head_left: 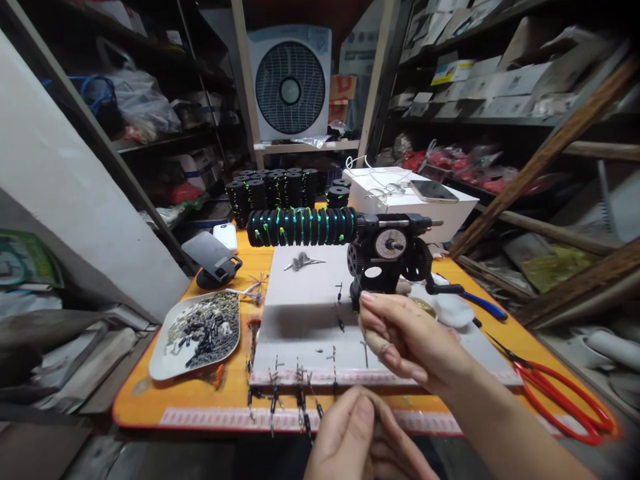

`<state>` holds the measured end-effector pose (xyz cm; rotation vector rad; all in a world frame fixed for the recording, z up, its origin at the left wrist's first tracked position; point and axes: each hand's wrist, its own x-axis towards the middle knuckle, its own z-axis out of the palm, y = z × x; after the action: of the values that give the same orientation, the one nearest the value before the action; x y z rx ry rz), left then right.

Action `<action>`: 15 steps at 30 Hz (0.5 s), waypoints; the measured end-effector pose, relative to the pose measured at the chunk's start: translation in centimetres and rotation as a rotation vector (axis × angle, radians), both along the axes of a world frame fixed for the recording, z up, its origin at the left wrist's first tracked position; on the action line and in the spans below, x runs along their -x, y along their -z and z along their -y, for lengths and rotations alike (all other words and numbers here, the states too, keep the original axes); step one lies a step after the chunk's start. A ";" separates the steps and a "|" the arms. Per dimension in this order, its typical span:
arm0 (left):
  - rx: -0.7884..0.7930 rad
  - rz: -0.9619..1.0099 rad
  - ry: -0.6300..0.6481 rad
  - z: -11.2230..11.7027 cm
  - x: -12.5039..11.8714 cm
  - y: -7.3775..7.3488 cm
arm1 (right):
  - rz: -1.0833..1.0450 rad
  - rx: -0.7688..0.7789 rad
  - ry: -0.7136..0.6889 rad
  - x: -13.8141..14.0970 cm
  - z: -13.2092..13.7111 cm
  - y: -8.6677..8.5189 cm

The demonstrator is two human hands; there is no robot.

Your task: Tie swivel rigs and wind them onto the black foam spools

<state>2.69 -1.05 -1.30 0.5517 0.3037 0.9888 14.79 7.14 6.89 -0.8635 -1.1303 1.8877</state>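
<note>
My right hand [400, 337] is closed in a pinch in front of the winder, with a thin line [357, 283] at its fingertips. Below it, near the table's front edge, my left hand [357, 437] is closed, thumb against fingers; what it holds, if anything, is too small to make out. A black hand-cranked winder [385, 250] stands just beyond my right hand. Its shaft carries a row of black foam spools [303, 227] wound with green and blue line. Small swivel rigs [301, 393] hang over the white board's [295, 327] front edge, left of my hands.
A white tray [157, 357] of small metal and black parts lies left on the orange table [135, 400]. Red-handled scissors [560, 400] and blue-handled pliers [483, 305] lie right. Behind are stacked foam spools [275, 190], a white box [430, 213] with a phone [434, 191], and a fan [290, 87].
</note>
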 end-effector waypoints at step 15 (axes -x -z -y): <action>0.229 -0.092 0.239 0.8 3.6 -0.6 | -0.031 0.050 -0.006 0.0 -0.3 0.2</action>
<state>-0.93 -1.84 -0.72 0.4142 0.4174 0.6880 14.81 7.40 6.65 -0.8562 -1.0728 1.9352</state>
